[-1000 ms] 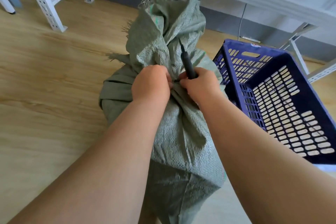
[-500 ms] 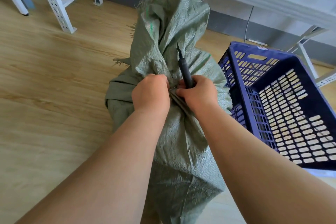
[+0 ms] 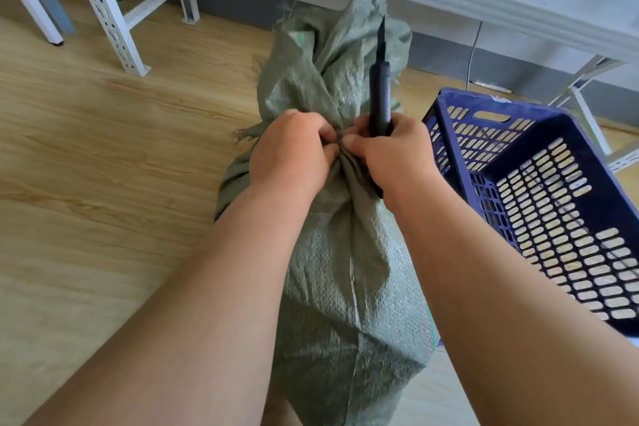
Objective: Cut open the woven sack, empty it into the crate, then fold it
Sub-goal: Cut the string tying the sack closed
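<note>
Green sack [image 3: 332, 270] neck beneath hands

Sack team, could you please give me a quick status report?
Left hand grips the sack neck. Right hand holds the knife, blade up. Sack still closed; crate empty beside it.

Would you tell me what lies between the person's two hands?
In the head view, the gathered neck of the green woven sack lies between the left hand and right hand.

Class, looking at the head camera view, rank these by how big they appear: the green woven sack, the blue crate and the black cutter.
1. Green woven sack, largest, though nearness may inflate it.
2. Blue crate, partly cut off at the frame edge, so its true extent is unsure.
3. Black cutter, clearly smallest.
</note>
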`<state>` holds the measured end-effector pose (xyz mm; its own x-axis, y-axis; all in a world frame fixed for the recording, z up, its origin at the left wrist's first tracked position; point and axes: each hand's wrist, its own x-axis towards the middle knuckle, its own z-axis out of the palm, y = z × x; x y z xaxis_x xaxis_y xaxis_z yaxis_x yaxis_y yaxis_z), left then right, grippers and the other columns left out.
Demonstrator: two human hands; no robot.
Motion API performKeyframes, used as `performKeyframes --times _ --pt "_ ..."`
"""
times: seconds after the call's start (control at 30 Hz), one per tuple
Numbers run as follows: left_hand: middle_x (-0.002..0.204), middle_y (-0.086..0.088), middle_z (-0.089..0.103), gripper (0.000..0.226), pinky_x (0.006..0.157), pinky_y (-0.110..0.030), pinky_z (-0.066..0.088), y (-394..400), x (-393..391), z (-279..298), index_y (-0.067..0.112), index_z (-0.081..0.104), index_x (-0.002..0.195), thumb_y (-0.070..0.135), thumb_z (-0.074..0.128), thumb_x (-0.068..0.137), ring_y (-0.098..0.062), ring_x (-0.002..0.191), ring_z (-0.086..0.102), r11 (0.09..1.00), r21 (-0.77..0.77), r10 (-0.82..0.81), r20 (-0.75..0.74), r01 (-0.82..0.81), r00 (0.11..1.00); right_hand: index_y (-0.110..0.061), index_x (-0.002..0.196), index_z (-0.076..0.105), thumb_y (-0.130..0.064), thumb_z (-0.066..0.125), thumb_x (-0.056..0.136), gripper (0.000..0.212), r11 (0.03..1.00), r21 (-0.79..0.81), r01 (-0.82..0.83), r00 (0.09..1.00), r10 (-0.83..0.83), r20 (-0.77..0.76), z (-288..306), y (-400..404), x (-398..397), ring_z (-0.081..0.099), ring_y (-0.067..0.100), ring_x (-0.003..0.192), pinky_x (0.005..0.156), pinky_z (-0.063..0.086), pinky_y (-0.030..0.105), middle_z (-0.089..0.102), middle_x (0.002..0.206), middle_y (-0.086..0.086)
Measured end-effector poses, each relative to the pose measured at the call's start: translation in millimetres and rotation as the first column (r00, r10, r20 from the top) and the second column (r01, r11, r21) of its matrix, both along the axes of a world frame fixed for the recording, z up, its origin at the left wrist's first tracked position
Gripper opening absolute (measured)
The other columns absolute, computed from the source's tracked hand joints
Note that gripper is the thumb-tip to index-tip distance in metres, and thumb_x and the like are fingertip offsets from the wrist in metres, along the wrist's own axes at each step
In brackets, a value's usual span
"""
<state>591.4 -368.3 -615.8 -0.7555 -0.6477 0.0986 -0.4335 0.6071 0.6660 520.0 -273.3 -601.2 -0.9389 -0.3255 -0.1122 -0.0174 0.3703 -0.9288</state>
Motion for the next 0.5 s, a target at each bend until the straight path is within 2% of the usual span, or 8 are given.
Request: performKeyframes --times 0.13,0.23,0.37,0.5 --pt "0.103 0.001 0.054 0.009 0.073 -0.038 0.051 4 4 -10 0.029 0.063 0.077 0.036 0.069 0.08 -0.025 0.085 0.061 1.0 -0.013 0.006 0.07 -0.006 0.998 -0.026 0.071 0.062 -0.004 0.076 0.074 0.026 0.999 0.041 -0.024 1.0 0.024 0.001 -9 2 8 0.069 0.018 0.082 0.087 0.057 0.043 0.072 0.078 -0.003" --pt "0.105 0.001 0.055 0.011 0.072 -0.037 0.05 6 4 -9 0.023 0.065 0.08 0.033 0.068 0.08 -0.025 0.082 0.06 0.998 -0.059 0.033 -0.033 -0.035 0.999 -0.026 0.072 0.06 -0.009 0.078 0.074 0.025 0.999 0.02 -0.027 0.999 0.027 -0.038 -6 0 4 0.064 0.013 0.071 0.084 0.057 0.039 0.066 0.072 -0.008" --pt "0.101 0.001 0.053 0.016 0.069 -0.035 0.047 5 1 -6 0.018 0.064 0.078 0.034 0.067 0.08 -0.024 0.079 0.059 0.998 -0.033 0.053 -0.125 -0.058 0.991 -0.027 0.075 0.057 -0.024 0.079 0.076 0.022 0.997 0.05 -0.057 0.988 0.063 -0.142 2 -3 -2 0.06 0.01 0.068 0.069 0.054 0.031 0.062 0.071 -0.009" --pt "0.096 0.001 0.051 0.023 0.065 -0.031 0.043 7 0 -9 0.019 0.058 0.071 0.039 0.065 0.08 -0.022 0.076 0.057 0.995 0.028 0.097 -0.117 -0.095 0.988 -0.027 0.074 0.058 -0.03 0.08 0.075 0.022 0.99 0.114 -0.082 0.992 0.092 -0.086 -3 -4 -3 0.064 0.016 0.075 0.077 0.056 0.039 0.064 0.073 -0.006"
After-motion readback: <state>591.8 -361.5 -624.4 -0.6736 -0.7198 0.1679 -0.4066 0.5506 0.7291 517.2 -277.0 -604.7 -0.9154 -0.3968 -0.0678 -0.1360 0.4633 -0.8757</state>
